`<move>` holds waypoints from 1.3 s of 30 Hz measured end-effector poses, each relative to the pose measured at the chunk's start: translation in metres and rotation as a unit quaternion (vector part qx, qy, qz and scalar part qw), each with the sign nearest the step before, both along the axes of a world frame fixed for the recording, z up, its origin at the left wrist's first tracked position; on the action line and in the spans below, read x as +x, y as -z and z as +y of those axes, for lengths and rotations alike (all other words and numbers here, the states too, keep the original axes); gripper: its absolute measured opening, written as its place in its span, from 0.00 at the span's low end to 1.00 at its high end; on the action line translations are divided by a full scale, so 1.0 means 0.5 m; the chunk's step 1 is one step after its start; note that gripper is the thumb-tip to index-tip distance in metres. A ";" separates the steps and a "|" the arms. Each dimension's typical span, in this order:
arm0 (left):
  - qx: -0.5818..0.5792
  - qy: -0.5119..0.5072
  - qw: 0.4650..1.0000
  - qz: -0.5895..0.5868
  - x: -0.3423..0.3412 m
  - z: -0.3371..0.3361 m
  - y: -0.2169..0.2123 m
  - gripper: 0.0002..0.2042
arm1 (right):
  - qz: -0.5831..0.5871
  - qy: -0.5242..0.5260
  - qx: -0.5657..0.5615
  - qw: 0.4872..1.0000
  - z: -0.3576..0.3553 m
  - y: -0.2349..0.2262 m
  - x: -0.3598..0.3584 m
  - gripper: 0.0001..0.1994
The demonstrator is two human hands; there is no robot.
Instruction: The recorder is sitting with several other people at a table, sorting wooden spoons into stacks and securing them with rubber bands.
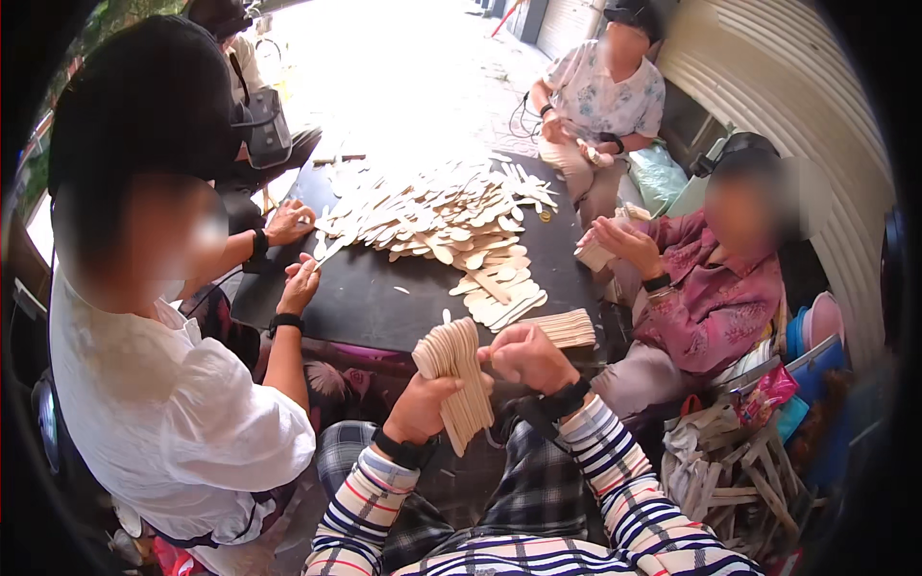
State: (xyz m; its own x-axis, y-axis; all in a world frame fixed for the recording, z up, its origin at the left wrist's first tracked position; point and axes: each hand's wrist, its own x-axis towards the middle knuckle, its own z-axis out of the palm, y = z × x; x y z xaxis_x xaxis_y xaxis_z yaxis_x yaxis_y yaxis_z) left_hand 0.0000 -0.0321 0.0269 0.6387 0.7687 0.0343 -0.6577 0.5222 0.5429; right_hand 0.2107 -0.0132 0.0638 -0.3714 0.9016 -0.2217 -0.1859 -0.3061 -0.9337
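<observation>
Your left hand (pixel 423 408), just below the middle of the frame, is closed around a bundle of wooden spoons (pixel 459 379), fingers wrapped on its lower part, the rounded ends fanning up and to the left. Your right hand (pixel 535 357) is just right of it, fingers curled and the thumb side turned toward the bundle; you cannot tell from here whether it pinches a spoon.

Beyond your hands, a loose pile of spoons (pixel 432 206) spreads over the dark table (pixel 375 302) in the upper middle. An orderly row of spoons (pixel 569 328) lies just behind your right hand. At the left of the frame, a person in a white shirt (pixel 192 413) has both hands at the table's edge; at the right, a person in a pink patterned top (pixel 715 298) holds another bundle (pixel 595 252).
</observation>
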 end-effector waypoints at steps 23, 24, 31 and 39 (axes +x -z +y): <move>0.011 -0.011 0.996 0.083 0.011 -0.246 -0.003 0.26 | -0.071 0.085 0.106 0.988 -0.252 0.018 -0.011 0.02; 0.013 -0.015 0.996 0.082 0.011 -0.242 -0.005 0.26 | -0.073 0.094 0.114 0.986 -0.250 0.019 -0.007 0.03; 0.027 -0.015 0.993 0.110 0.008 -0.243 -0.001 0.26 | -0.042 0.157 0.170 0.972 -0.259 0.069 -0.005 0.03; 0.014 -0.010 0.991 0.130 0.017 -0.278 0.018 0.24 | 0.337 0.035 -0.039 0.940 -0.304 0.100 -0.004 0.04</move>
State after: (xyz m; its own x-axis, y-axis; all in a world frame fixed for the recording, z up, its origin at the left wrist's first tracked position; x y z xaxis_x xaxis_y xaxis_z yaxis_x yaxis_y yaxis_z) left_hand 0.0084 -0.1710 0.0176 0.6134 0.7823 -0.1080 -0.5044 0.4934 0.7086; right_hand 0.2086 -0.1653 0.0140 -0.3919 0.9197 -0.0238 -0.7489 -0.3339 -0.5723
